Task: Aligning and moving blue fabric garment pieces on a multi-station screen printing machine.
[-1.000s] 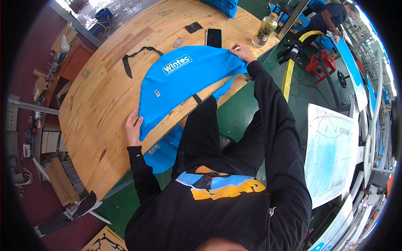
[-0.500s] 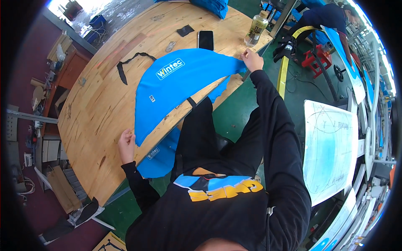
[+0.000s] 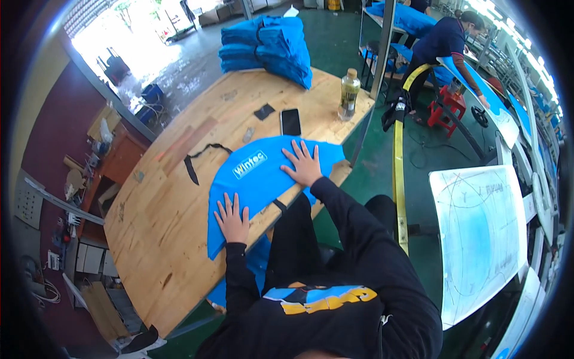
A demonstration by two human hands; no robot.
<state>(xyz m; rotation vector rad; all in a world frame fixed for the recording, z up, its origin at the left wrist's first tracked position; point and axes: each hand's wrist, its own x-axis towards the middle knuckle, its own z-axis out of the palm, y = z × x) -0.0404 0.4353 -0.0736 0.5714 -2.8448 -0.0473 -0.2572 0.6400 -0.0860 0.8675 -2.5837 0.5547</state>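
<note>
Pressing evenly with left hand (image 3: 234, 227) and right hand (image 3: 307, 170), both fingers-spread atop the blue fabric piece (image 3: 258, 185) along the near edge of the wooden table (image 3: 149, 257), should keep it smooth.

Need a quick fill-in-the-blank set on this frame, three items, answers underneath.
1. The left hand and right hand lie on fabric coloured ____.
2. Between phone and bottle, the one standing upright is the ____.
3. The strap across the folded stack is coloured ____.
Missing words: blue; bottle; black.
</note>
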